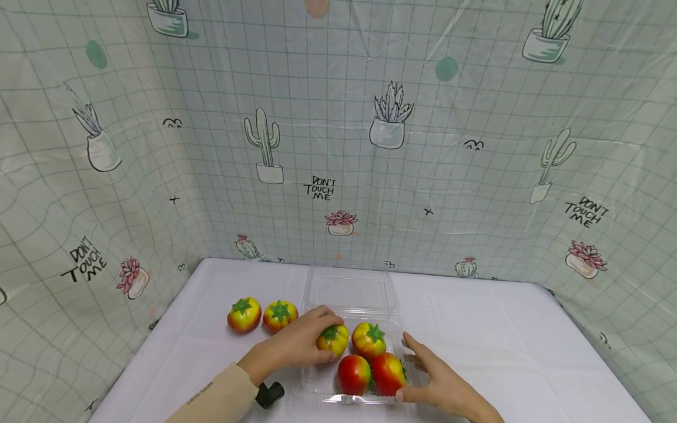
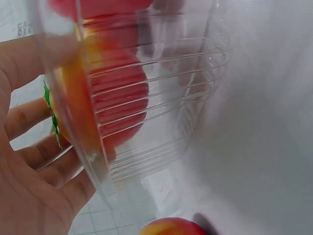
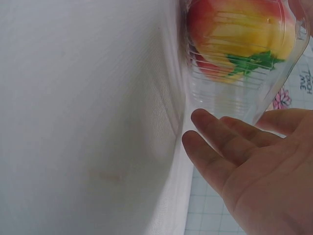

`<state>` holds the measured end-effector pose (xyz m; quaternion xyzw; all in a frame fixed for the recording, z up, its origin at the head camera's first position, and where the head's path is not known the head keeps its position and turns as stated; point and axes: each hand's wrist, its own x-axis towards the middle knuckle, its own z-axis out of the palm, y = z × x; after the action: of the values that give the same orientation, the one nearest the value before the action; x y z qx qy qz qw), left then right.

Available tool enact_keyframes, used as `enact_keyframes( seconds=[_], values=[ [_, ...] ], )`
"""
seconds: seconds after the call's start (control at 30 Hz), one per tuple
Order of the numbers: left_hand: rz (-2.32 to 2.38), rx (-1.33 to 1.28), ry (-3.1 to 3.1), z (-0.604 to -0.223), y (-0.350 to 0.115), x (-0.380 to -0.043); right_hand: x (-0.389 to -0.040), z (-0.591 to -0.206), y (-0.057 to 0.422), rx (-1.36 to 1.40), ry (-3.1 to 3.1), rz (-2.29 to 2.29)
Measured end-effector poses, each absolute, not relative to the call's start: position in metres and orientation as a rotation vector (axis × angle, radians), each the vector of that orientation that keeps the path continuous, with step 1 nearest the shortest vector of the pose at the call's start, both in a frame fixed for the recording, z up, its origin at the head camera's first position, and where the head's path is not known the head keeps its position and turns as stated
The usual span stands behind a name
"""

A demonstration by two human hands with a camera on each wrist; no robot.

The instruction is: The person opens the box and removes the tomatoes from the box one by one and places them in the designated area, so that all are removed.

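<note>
In the head view my left hand (image 1: 298,341) grips a yellow-and-red tomato-like fruit (image 1: 335,339) with a green star-shaped top, at the back left of a clear plastic clamshell box (image 1: 319,385). Three similar fruits share the box: one yellow-topped fruit (image 1: 368,339) beside it and two redder ones in front, the left one (image 1: 354,375) and the right one (image 1: 388,374). Through the ribbed wall, the left wrist view shows the gripped fruit (image 2: 78,107) against that hand's fingers. My right hand (image 1: 441,379) spreads its fingers along the box's right side, thumb by the front right corner.
Two more such fruits, one (image 1: 244,315) and another (image 1: 280,316), lie on the white tablecloth (image 1: 476,346) left of the box. The raised clear lid (image 1: 349,292) extends behind it. A small black object (image 1: 270,395) sits beneath my left forearm. Patterned cloth surrounds the table.
</note>
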<state>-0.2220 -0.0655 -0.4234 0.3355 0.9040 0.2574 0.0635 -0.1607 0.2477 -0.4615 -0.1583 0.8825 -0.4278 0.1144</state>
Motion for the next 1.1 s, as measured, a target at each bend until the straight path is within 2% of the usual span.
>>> enact_keyframes(
  seconds=[1.1],
  values=[
    [0.768,1.091,2.783,-0.407,-0.090,-0.205,-0.162,-0.459,0.246,-0.378,2.528,-1.276]
  ],
)
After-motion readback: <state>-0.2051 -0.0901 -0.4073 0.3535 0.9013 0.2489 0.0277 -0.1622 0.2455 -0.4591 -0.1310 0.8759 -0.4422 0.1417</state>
